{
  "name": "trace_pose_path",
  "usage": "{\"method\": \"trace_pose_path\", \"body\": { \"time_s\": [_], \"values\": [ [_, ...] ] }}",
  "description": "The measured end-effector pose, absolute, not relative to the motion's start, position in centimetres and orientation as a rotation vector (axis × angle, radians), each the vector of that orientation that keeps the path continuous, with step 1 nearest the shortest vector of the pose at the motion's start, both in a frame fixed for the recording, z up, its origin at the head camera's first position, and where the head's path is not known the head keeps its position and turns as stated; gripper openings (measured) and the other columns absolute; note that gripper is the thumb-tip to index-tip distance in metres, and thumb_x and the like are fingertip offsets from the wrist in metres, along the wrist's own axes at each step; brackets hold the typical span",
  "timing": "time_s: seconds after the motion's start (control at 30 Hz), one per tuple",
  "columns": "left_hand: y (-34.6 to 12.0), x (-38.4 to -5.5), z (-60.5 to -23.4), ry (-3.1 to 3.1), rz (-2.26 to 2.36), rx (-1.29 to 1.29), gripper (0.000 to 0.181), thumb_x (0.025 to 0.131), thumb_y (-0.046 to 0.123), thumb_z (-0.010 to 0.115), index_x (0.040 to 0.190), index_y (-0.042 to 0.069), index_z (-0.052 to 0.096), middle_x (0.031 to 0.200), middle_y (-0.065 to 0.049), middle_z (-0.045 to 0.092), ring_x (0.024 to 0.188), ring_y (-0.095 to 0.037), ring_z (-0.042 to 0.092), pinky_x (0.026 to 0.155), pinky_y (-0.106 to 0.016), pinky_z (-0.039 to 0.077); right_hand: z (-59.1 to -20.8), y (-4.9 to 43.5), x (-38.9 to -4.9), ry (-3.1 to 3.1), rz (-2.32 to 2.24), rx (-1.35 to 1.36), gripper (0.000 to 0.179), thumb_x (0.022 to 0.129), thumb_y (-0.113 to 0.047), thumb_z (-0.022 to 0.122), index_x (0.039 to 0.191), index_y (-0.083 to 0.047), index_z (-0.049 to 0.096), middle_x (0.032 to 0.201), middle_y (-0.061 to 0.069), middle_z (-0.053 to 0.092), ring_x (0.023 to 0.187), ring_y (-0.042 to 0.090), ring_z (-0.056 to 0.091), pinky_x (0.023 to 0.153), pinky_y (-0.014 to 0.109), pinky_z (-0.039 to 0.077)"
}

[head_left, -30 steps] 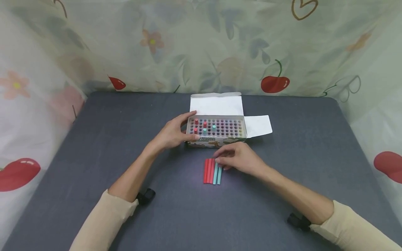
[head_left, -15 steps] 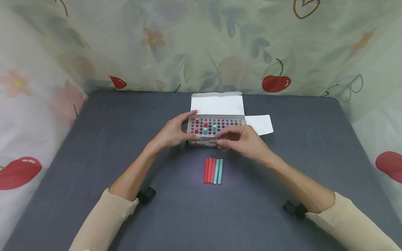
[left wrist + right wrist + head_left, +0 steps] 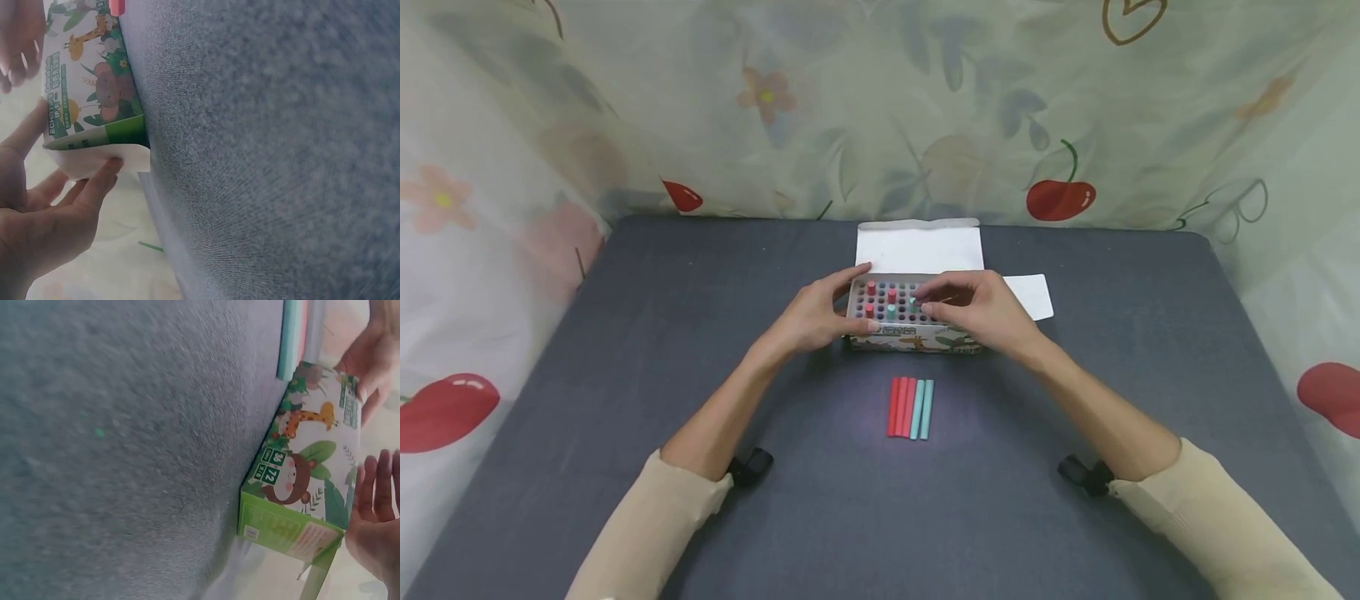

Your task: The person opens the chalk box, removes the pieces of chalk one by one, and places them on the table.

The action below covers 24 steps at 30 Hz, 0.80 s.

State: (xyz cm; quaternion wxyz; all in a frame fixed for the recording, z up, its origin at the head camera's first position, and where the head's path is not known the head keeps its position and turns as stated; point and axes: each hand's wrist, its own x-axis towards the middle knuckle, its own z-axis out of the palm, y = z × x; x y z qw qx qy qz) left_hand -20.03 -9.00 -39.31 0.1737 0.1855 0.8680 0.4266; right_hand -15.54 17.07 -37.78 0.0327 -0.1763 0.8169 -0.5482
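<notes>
In the head view a cardboard box printed with cartoon animals lies with its lid folded back, showing rows of holes. My left hand grips the box's left end, thumb along the front edge. Red sticks and teal sticks stand up from a few holes. Over the box's right half, my right hand has thumb and index finger at the top of another teal stick, pinching it. The right wrist view shows both hands at the box, but the pinched stick is hidden there.
On the dark grey tabletop, in front of the box, several red sticks and teal sticks lie side by side. White box flaps extend to the back and right. A printed curtain hangs around the table.
My right hand has moved from the row of sticks up and forward to the teal stick standing in the box. The left hand keeps its hold on the box.
</notes>
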Motion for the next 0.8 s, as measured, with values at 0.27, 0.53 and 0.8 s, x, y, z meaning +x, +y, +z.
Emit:
{"method": "trace_pose_path", "body": {
  "time_s": [0.27,0.53,0.8],
  "values": [
    [-9.0,-20.0,-39.2,2.458,1.198,0.509,0.087,0.084,0.024,0.082,0.156,0.026,0.034,0.149,-0.010,0.047,0.143,-0.023,0.037,0.108,-0.043,0.039,-38.0,16.9,-16.9,2.526,-1.615,-0.521,0.024,0.090,-0.007,0.073,0.114,-0.007,0.074,0.108,0.009,0.071,0.099,0.020,0.066,0.085,0.032,0.053],
    [-9.0,-20.0,-39.1,2.465,1.186,0.506,0.087,0.085,0.025,0.082,0.157,0.027,0.033,0.150,-0.011,0.046,0.143,-0.023,0.036,0.108,-0.043,0.039,-38.2,16.5,-17.3,2.604,-1.483,-0.471,0.023,0.090,-0.006,0.073,0.113,-0.008,0.074,0.106,0.004,0.072,0.096,0.017,0.066,0.081,0.036,0.052],
    [-8.9,-19.9,-39.2,2.475,1.188,0.515,0.087,0.085,0.026,0.081,0.157,0.027,0.032,0.151,-0.010,0.044,0.143,-0.023,0.035,0.111,-0.043,0.036,-38.4,16.2,-17.6,2.638,-1.399,-0.413,0.021,0.089,-0.005,0.072,0.109,-0.009,0.075,0.102,0.005,0.074,0.093,0.016,0.070,0.080,0.034,0.053]
  ]
}}
